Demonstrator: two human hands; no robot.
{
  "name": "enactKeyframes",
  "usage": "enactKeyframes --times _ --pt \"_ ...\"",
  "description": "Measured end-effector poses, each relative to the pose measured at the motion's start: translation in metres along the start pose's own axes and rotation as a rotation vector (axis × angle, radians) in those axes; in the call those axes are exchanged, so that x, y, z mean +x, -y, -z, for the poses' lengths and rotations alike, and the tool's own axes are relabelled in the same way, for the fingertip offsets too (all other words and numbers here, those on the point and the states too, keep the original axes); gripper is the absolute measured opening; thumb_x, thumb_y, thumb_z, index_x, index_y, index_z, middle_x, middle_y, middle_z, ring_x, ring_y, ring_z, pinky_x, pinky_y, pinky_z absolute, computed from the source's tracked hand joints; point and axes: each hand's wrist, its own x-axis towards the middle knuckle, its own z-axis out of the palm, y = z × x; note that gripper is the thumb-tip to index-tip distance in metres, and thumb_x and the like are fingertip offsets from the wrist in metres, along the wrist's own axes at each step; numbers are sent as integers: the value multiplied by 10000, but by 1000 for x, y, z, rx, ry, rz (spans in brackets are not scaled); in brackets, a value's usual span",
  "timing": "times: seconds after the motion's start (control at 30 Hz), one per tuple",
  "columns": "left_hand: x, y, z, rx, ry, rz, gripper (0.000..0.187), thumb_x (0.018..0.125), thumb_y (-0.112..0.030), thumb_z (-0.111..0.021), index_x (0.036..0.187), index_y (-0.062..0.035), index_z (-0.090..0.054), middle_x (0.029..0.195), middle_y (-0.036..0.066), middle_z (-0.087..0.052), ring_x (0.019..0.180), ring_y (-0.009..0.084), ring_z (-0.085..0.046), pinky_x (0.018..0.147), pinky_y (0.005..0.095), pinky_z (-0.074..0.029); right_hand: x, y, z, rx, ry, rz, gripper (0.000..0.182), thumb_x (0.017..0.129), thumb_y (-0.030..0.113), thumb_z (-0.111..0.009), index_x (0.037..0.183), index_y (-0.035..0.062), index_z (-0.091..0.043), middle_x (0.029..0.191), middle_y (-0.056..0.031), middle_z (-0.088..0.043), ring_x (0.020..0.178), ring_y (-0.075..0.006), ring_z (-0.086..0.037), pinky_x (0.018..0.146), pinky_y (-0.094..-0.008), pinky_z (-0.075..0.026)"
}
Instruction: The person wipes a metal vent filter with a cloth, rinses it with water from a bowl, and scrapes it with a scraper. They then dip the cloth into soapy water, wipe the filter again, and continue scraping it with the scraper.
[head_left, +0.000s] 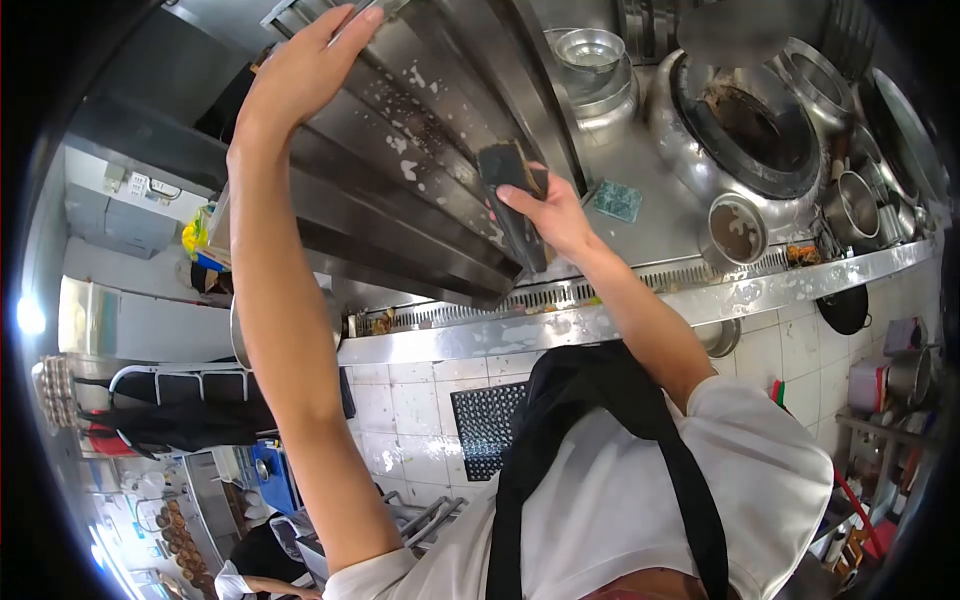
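Observation:
A large ridged metal panel (430, 150) stands tilted on the steel counter, with patches of white suds on its grooves. My left hand (310, 70) is at the panel's upper left edge, thumb and fingers wrapped over it. My right hand (550, 212) grips a dark block-shaped pad (507, 190), which lies against the panel's right part. On the counter just right of that hand lies a green scouring pad (617, 201).
A round wok burner (750, 125) is at the upper right. Metal bowls (590, 50) stand behind, and a pot (735, 232) sits near the drain grate (650, 280). A co-worker's arm (270, 585) shows at the lower left.

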Motion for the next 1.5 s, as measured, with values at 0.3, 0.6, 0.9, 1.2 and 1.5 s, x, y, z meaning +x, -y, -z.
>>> enactKeyframes --times 0.3,0.6,0.9,1.2,1.5 --pt "-27 -15 17 131 -29 -163 615 1011 -562 -422 1189 -46 -704 1249 231 -673 1176 399 -633 1009 494 -468 44 6 -68 -959 -249 902 411 917 31 -661 1320 101 -632 973 -135 -716 861 -262 -704 770 -353 -550" --pt "-26 -22 13 188 90 -88 600 1017 -554 -435 1231 -54 -689 1268 207 -679 1221 390 -622 1024 522 -467 72 45 -110 -1345 -434 1253 620 755 7 -639 1334 228 -624 828 -63 -646 717 -301 -661 618 -436 -550" --pt "-16 -30 8 239 55 -35 595 1005 -547 -474 1170 -29 -715 1237 242 -680 1168 409 -642 1009 505 -477 80 58 -111 -1307 -402 1282 590 763 16 -635 1323 202 -644 919 -56 -710 774 -306 -693 655 -425 -569" --pt "-21 -40 9 196 9 -134 575 998 -529 -493 1152 -23 -717 1234 248 -672 1171 411 -633 994 507 -477 78 61 -98 -1374 -327 1154 635 764 -19 -644 1366 181 -626 1030 -117 -739 897 -326 -715 748 -430 -586" --pt "-16 -35 8 274 -24 -174 556 1002 -484 -468 1176 -12 -706 1245 251 -665 1192 415 -614 1025 484 -461 98 40 -83 -1341 -254 1153 512 825 170 -675 1332 230 -626 848 -83 -683 756 -337 -686 619 -477 -532"
